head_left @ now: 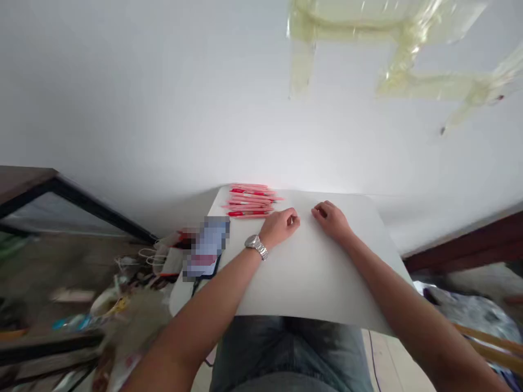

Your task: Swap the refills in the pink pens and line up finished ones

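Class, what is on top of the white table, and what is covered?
Pink and red pens, plus a pixelated phone-like device. These, the left hand and the right hand hide the tabletop beneath them.

The curled fingers of the left grip and right grip hide both palms. Just beyond and left of the left grip, overlapping pink pens partly cover one another, their print too small to read. Farther left, the smartphone is pixelated; on the wrist behind that grip, the wristwatch dial is unreadable. Yellowed tape above the right grip runs off the top edge.
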`<state>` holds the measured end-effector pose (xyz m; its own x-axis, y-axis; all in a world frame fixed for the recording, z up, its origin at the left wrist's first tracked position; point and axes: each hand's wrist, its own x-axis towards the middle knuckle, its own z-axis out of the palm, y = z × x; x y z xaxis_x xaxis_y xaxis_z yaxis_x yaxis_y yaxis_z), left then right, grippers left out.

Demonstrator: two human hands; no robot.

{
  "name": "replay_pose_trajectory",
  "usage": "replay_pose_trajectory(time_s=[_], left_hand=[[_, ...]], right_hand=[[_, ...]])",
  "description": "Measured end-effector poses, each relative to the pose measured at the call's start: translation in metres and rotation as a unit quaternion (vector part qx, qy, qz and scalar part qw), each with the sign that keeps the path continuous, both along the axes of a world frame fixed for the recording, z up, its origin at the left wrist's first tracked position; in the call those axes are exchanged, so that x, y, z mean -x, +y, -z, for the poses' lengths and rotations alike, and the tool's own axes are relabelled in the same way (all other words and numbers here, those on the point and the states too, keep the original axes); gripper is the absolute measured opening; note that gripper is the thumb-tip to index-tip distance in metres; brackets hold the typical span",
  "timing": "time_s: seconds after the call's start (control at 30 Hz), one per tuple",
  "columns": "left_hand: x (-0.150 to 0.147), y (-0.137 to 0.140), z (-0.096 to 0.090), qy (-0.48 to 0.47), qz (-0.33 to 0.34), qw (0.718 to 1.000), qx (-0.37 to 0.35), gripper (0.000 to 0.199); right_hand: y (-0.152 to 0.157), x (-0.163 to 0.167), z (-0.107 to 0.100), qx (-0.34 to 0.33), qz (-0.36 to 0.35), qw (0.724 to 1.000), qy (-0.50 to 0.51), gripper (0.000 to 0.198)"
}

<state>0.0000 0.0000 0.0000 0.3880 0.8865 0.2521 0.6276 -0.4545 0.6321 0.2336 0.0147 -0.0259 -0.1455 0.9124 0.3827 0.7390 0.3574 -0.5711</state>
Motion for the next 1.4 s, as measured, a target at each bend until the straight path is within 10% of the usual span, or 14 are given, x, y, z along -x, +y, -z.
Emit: replay_pose_trajectory(time_s=[1.4], left_hand=[[0.019,0.005,0.006,-0.076,-0.119,0.99,-0.003,0.016]], right_hand=[[0.003,-0.004,0.001,-0.01,-0.009,0.997,-0.08,0.019]])
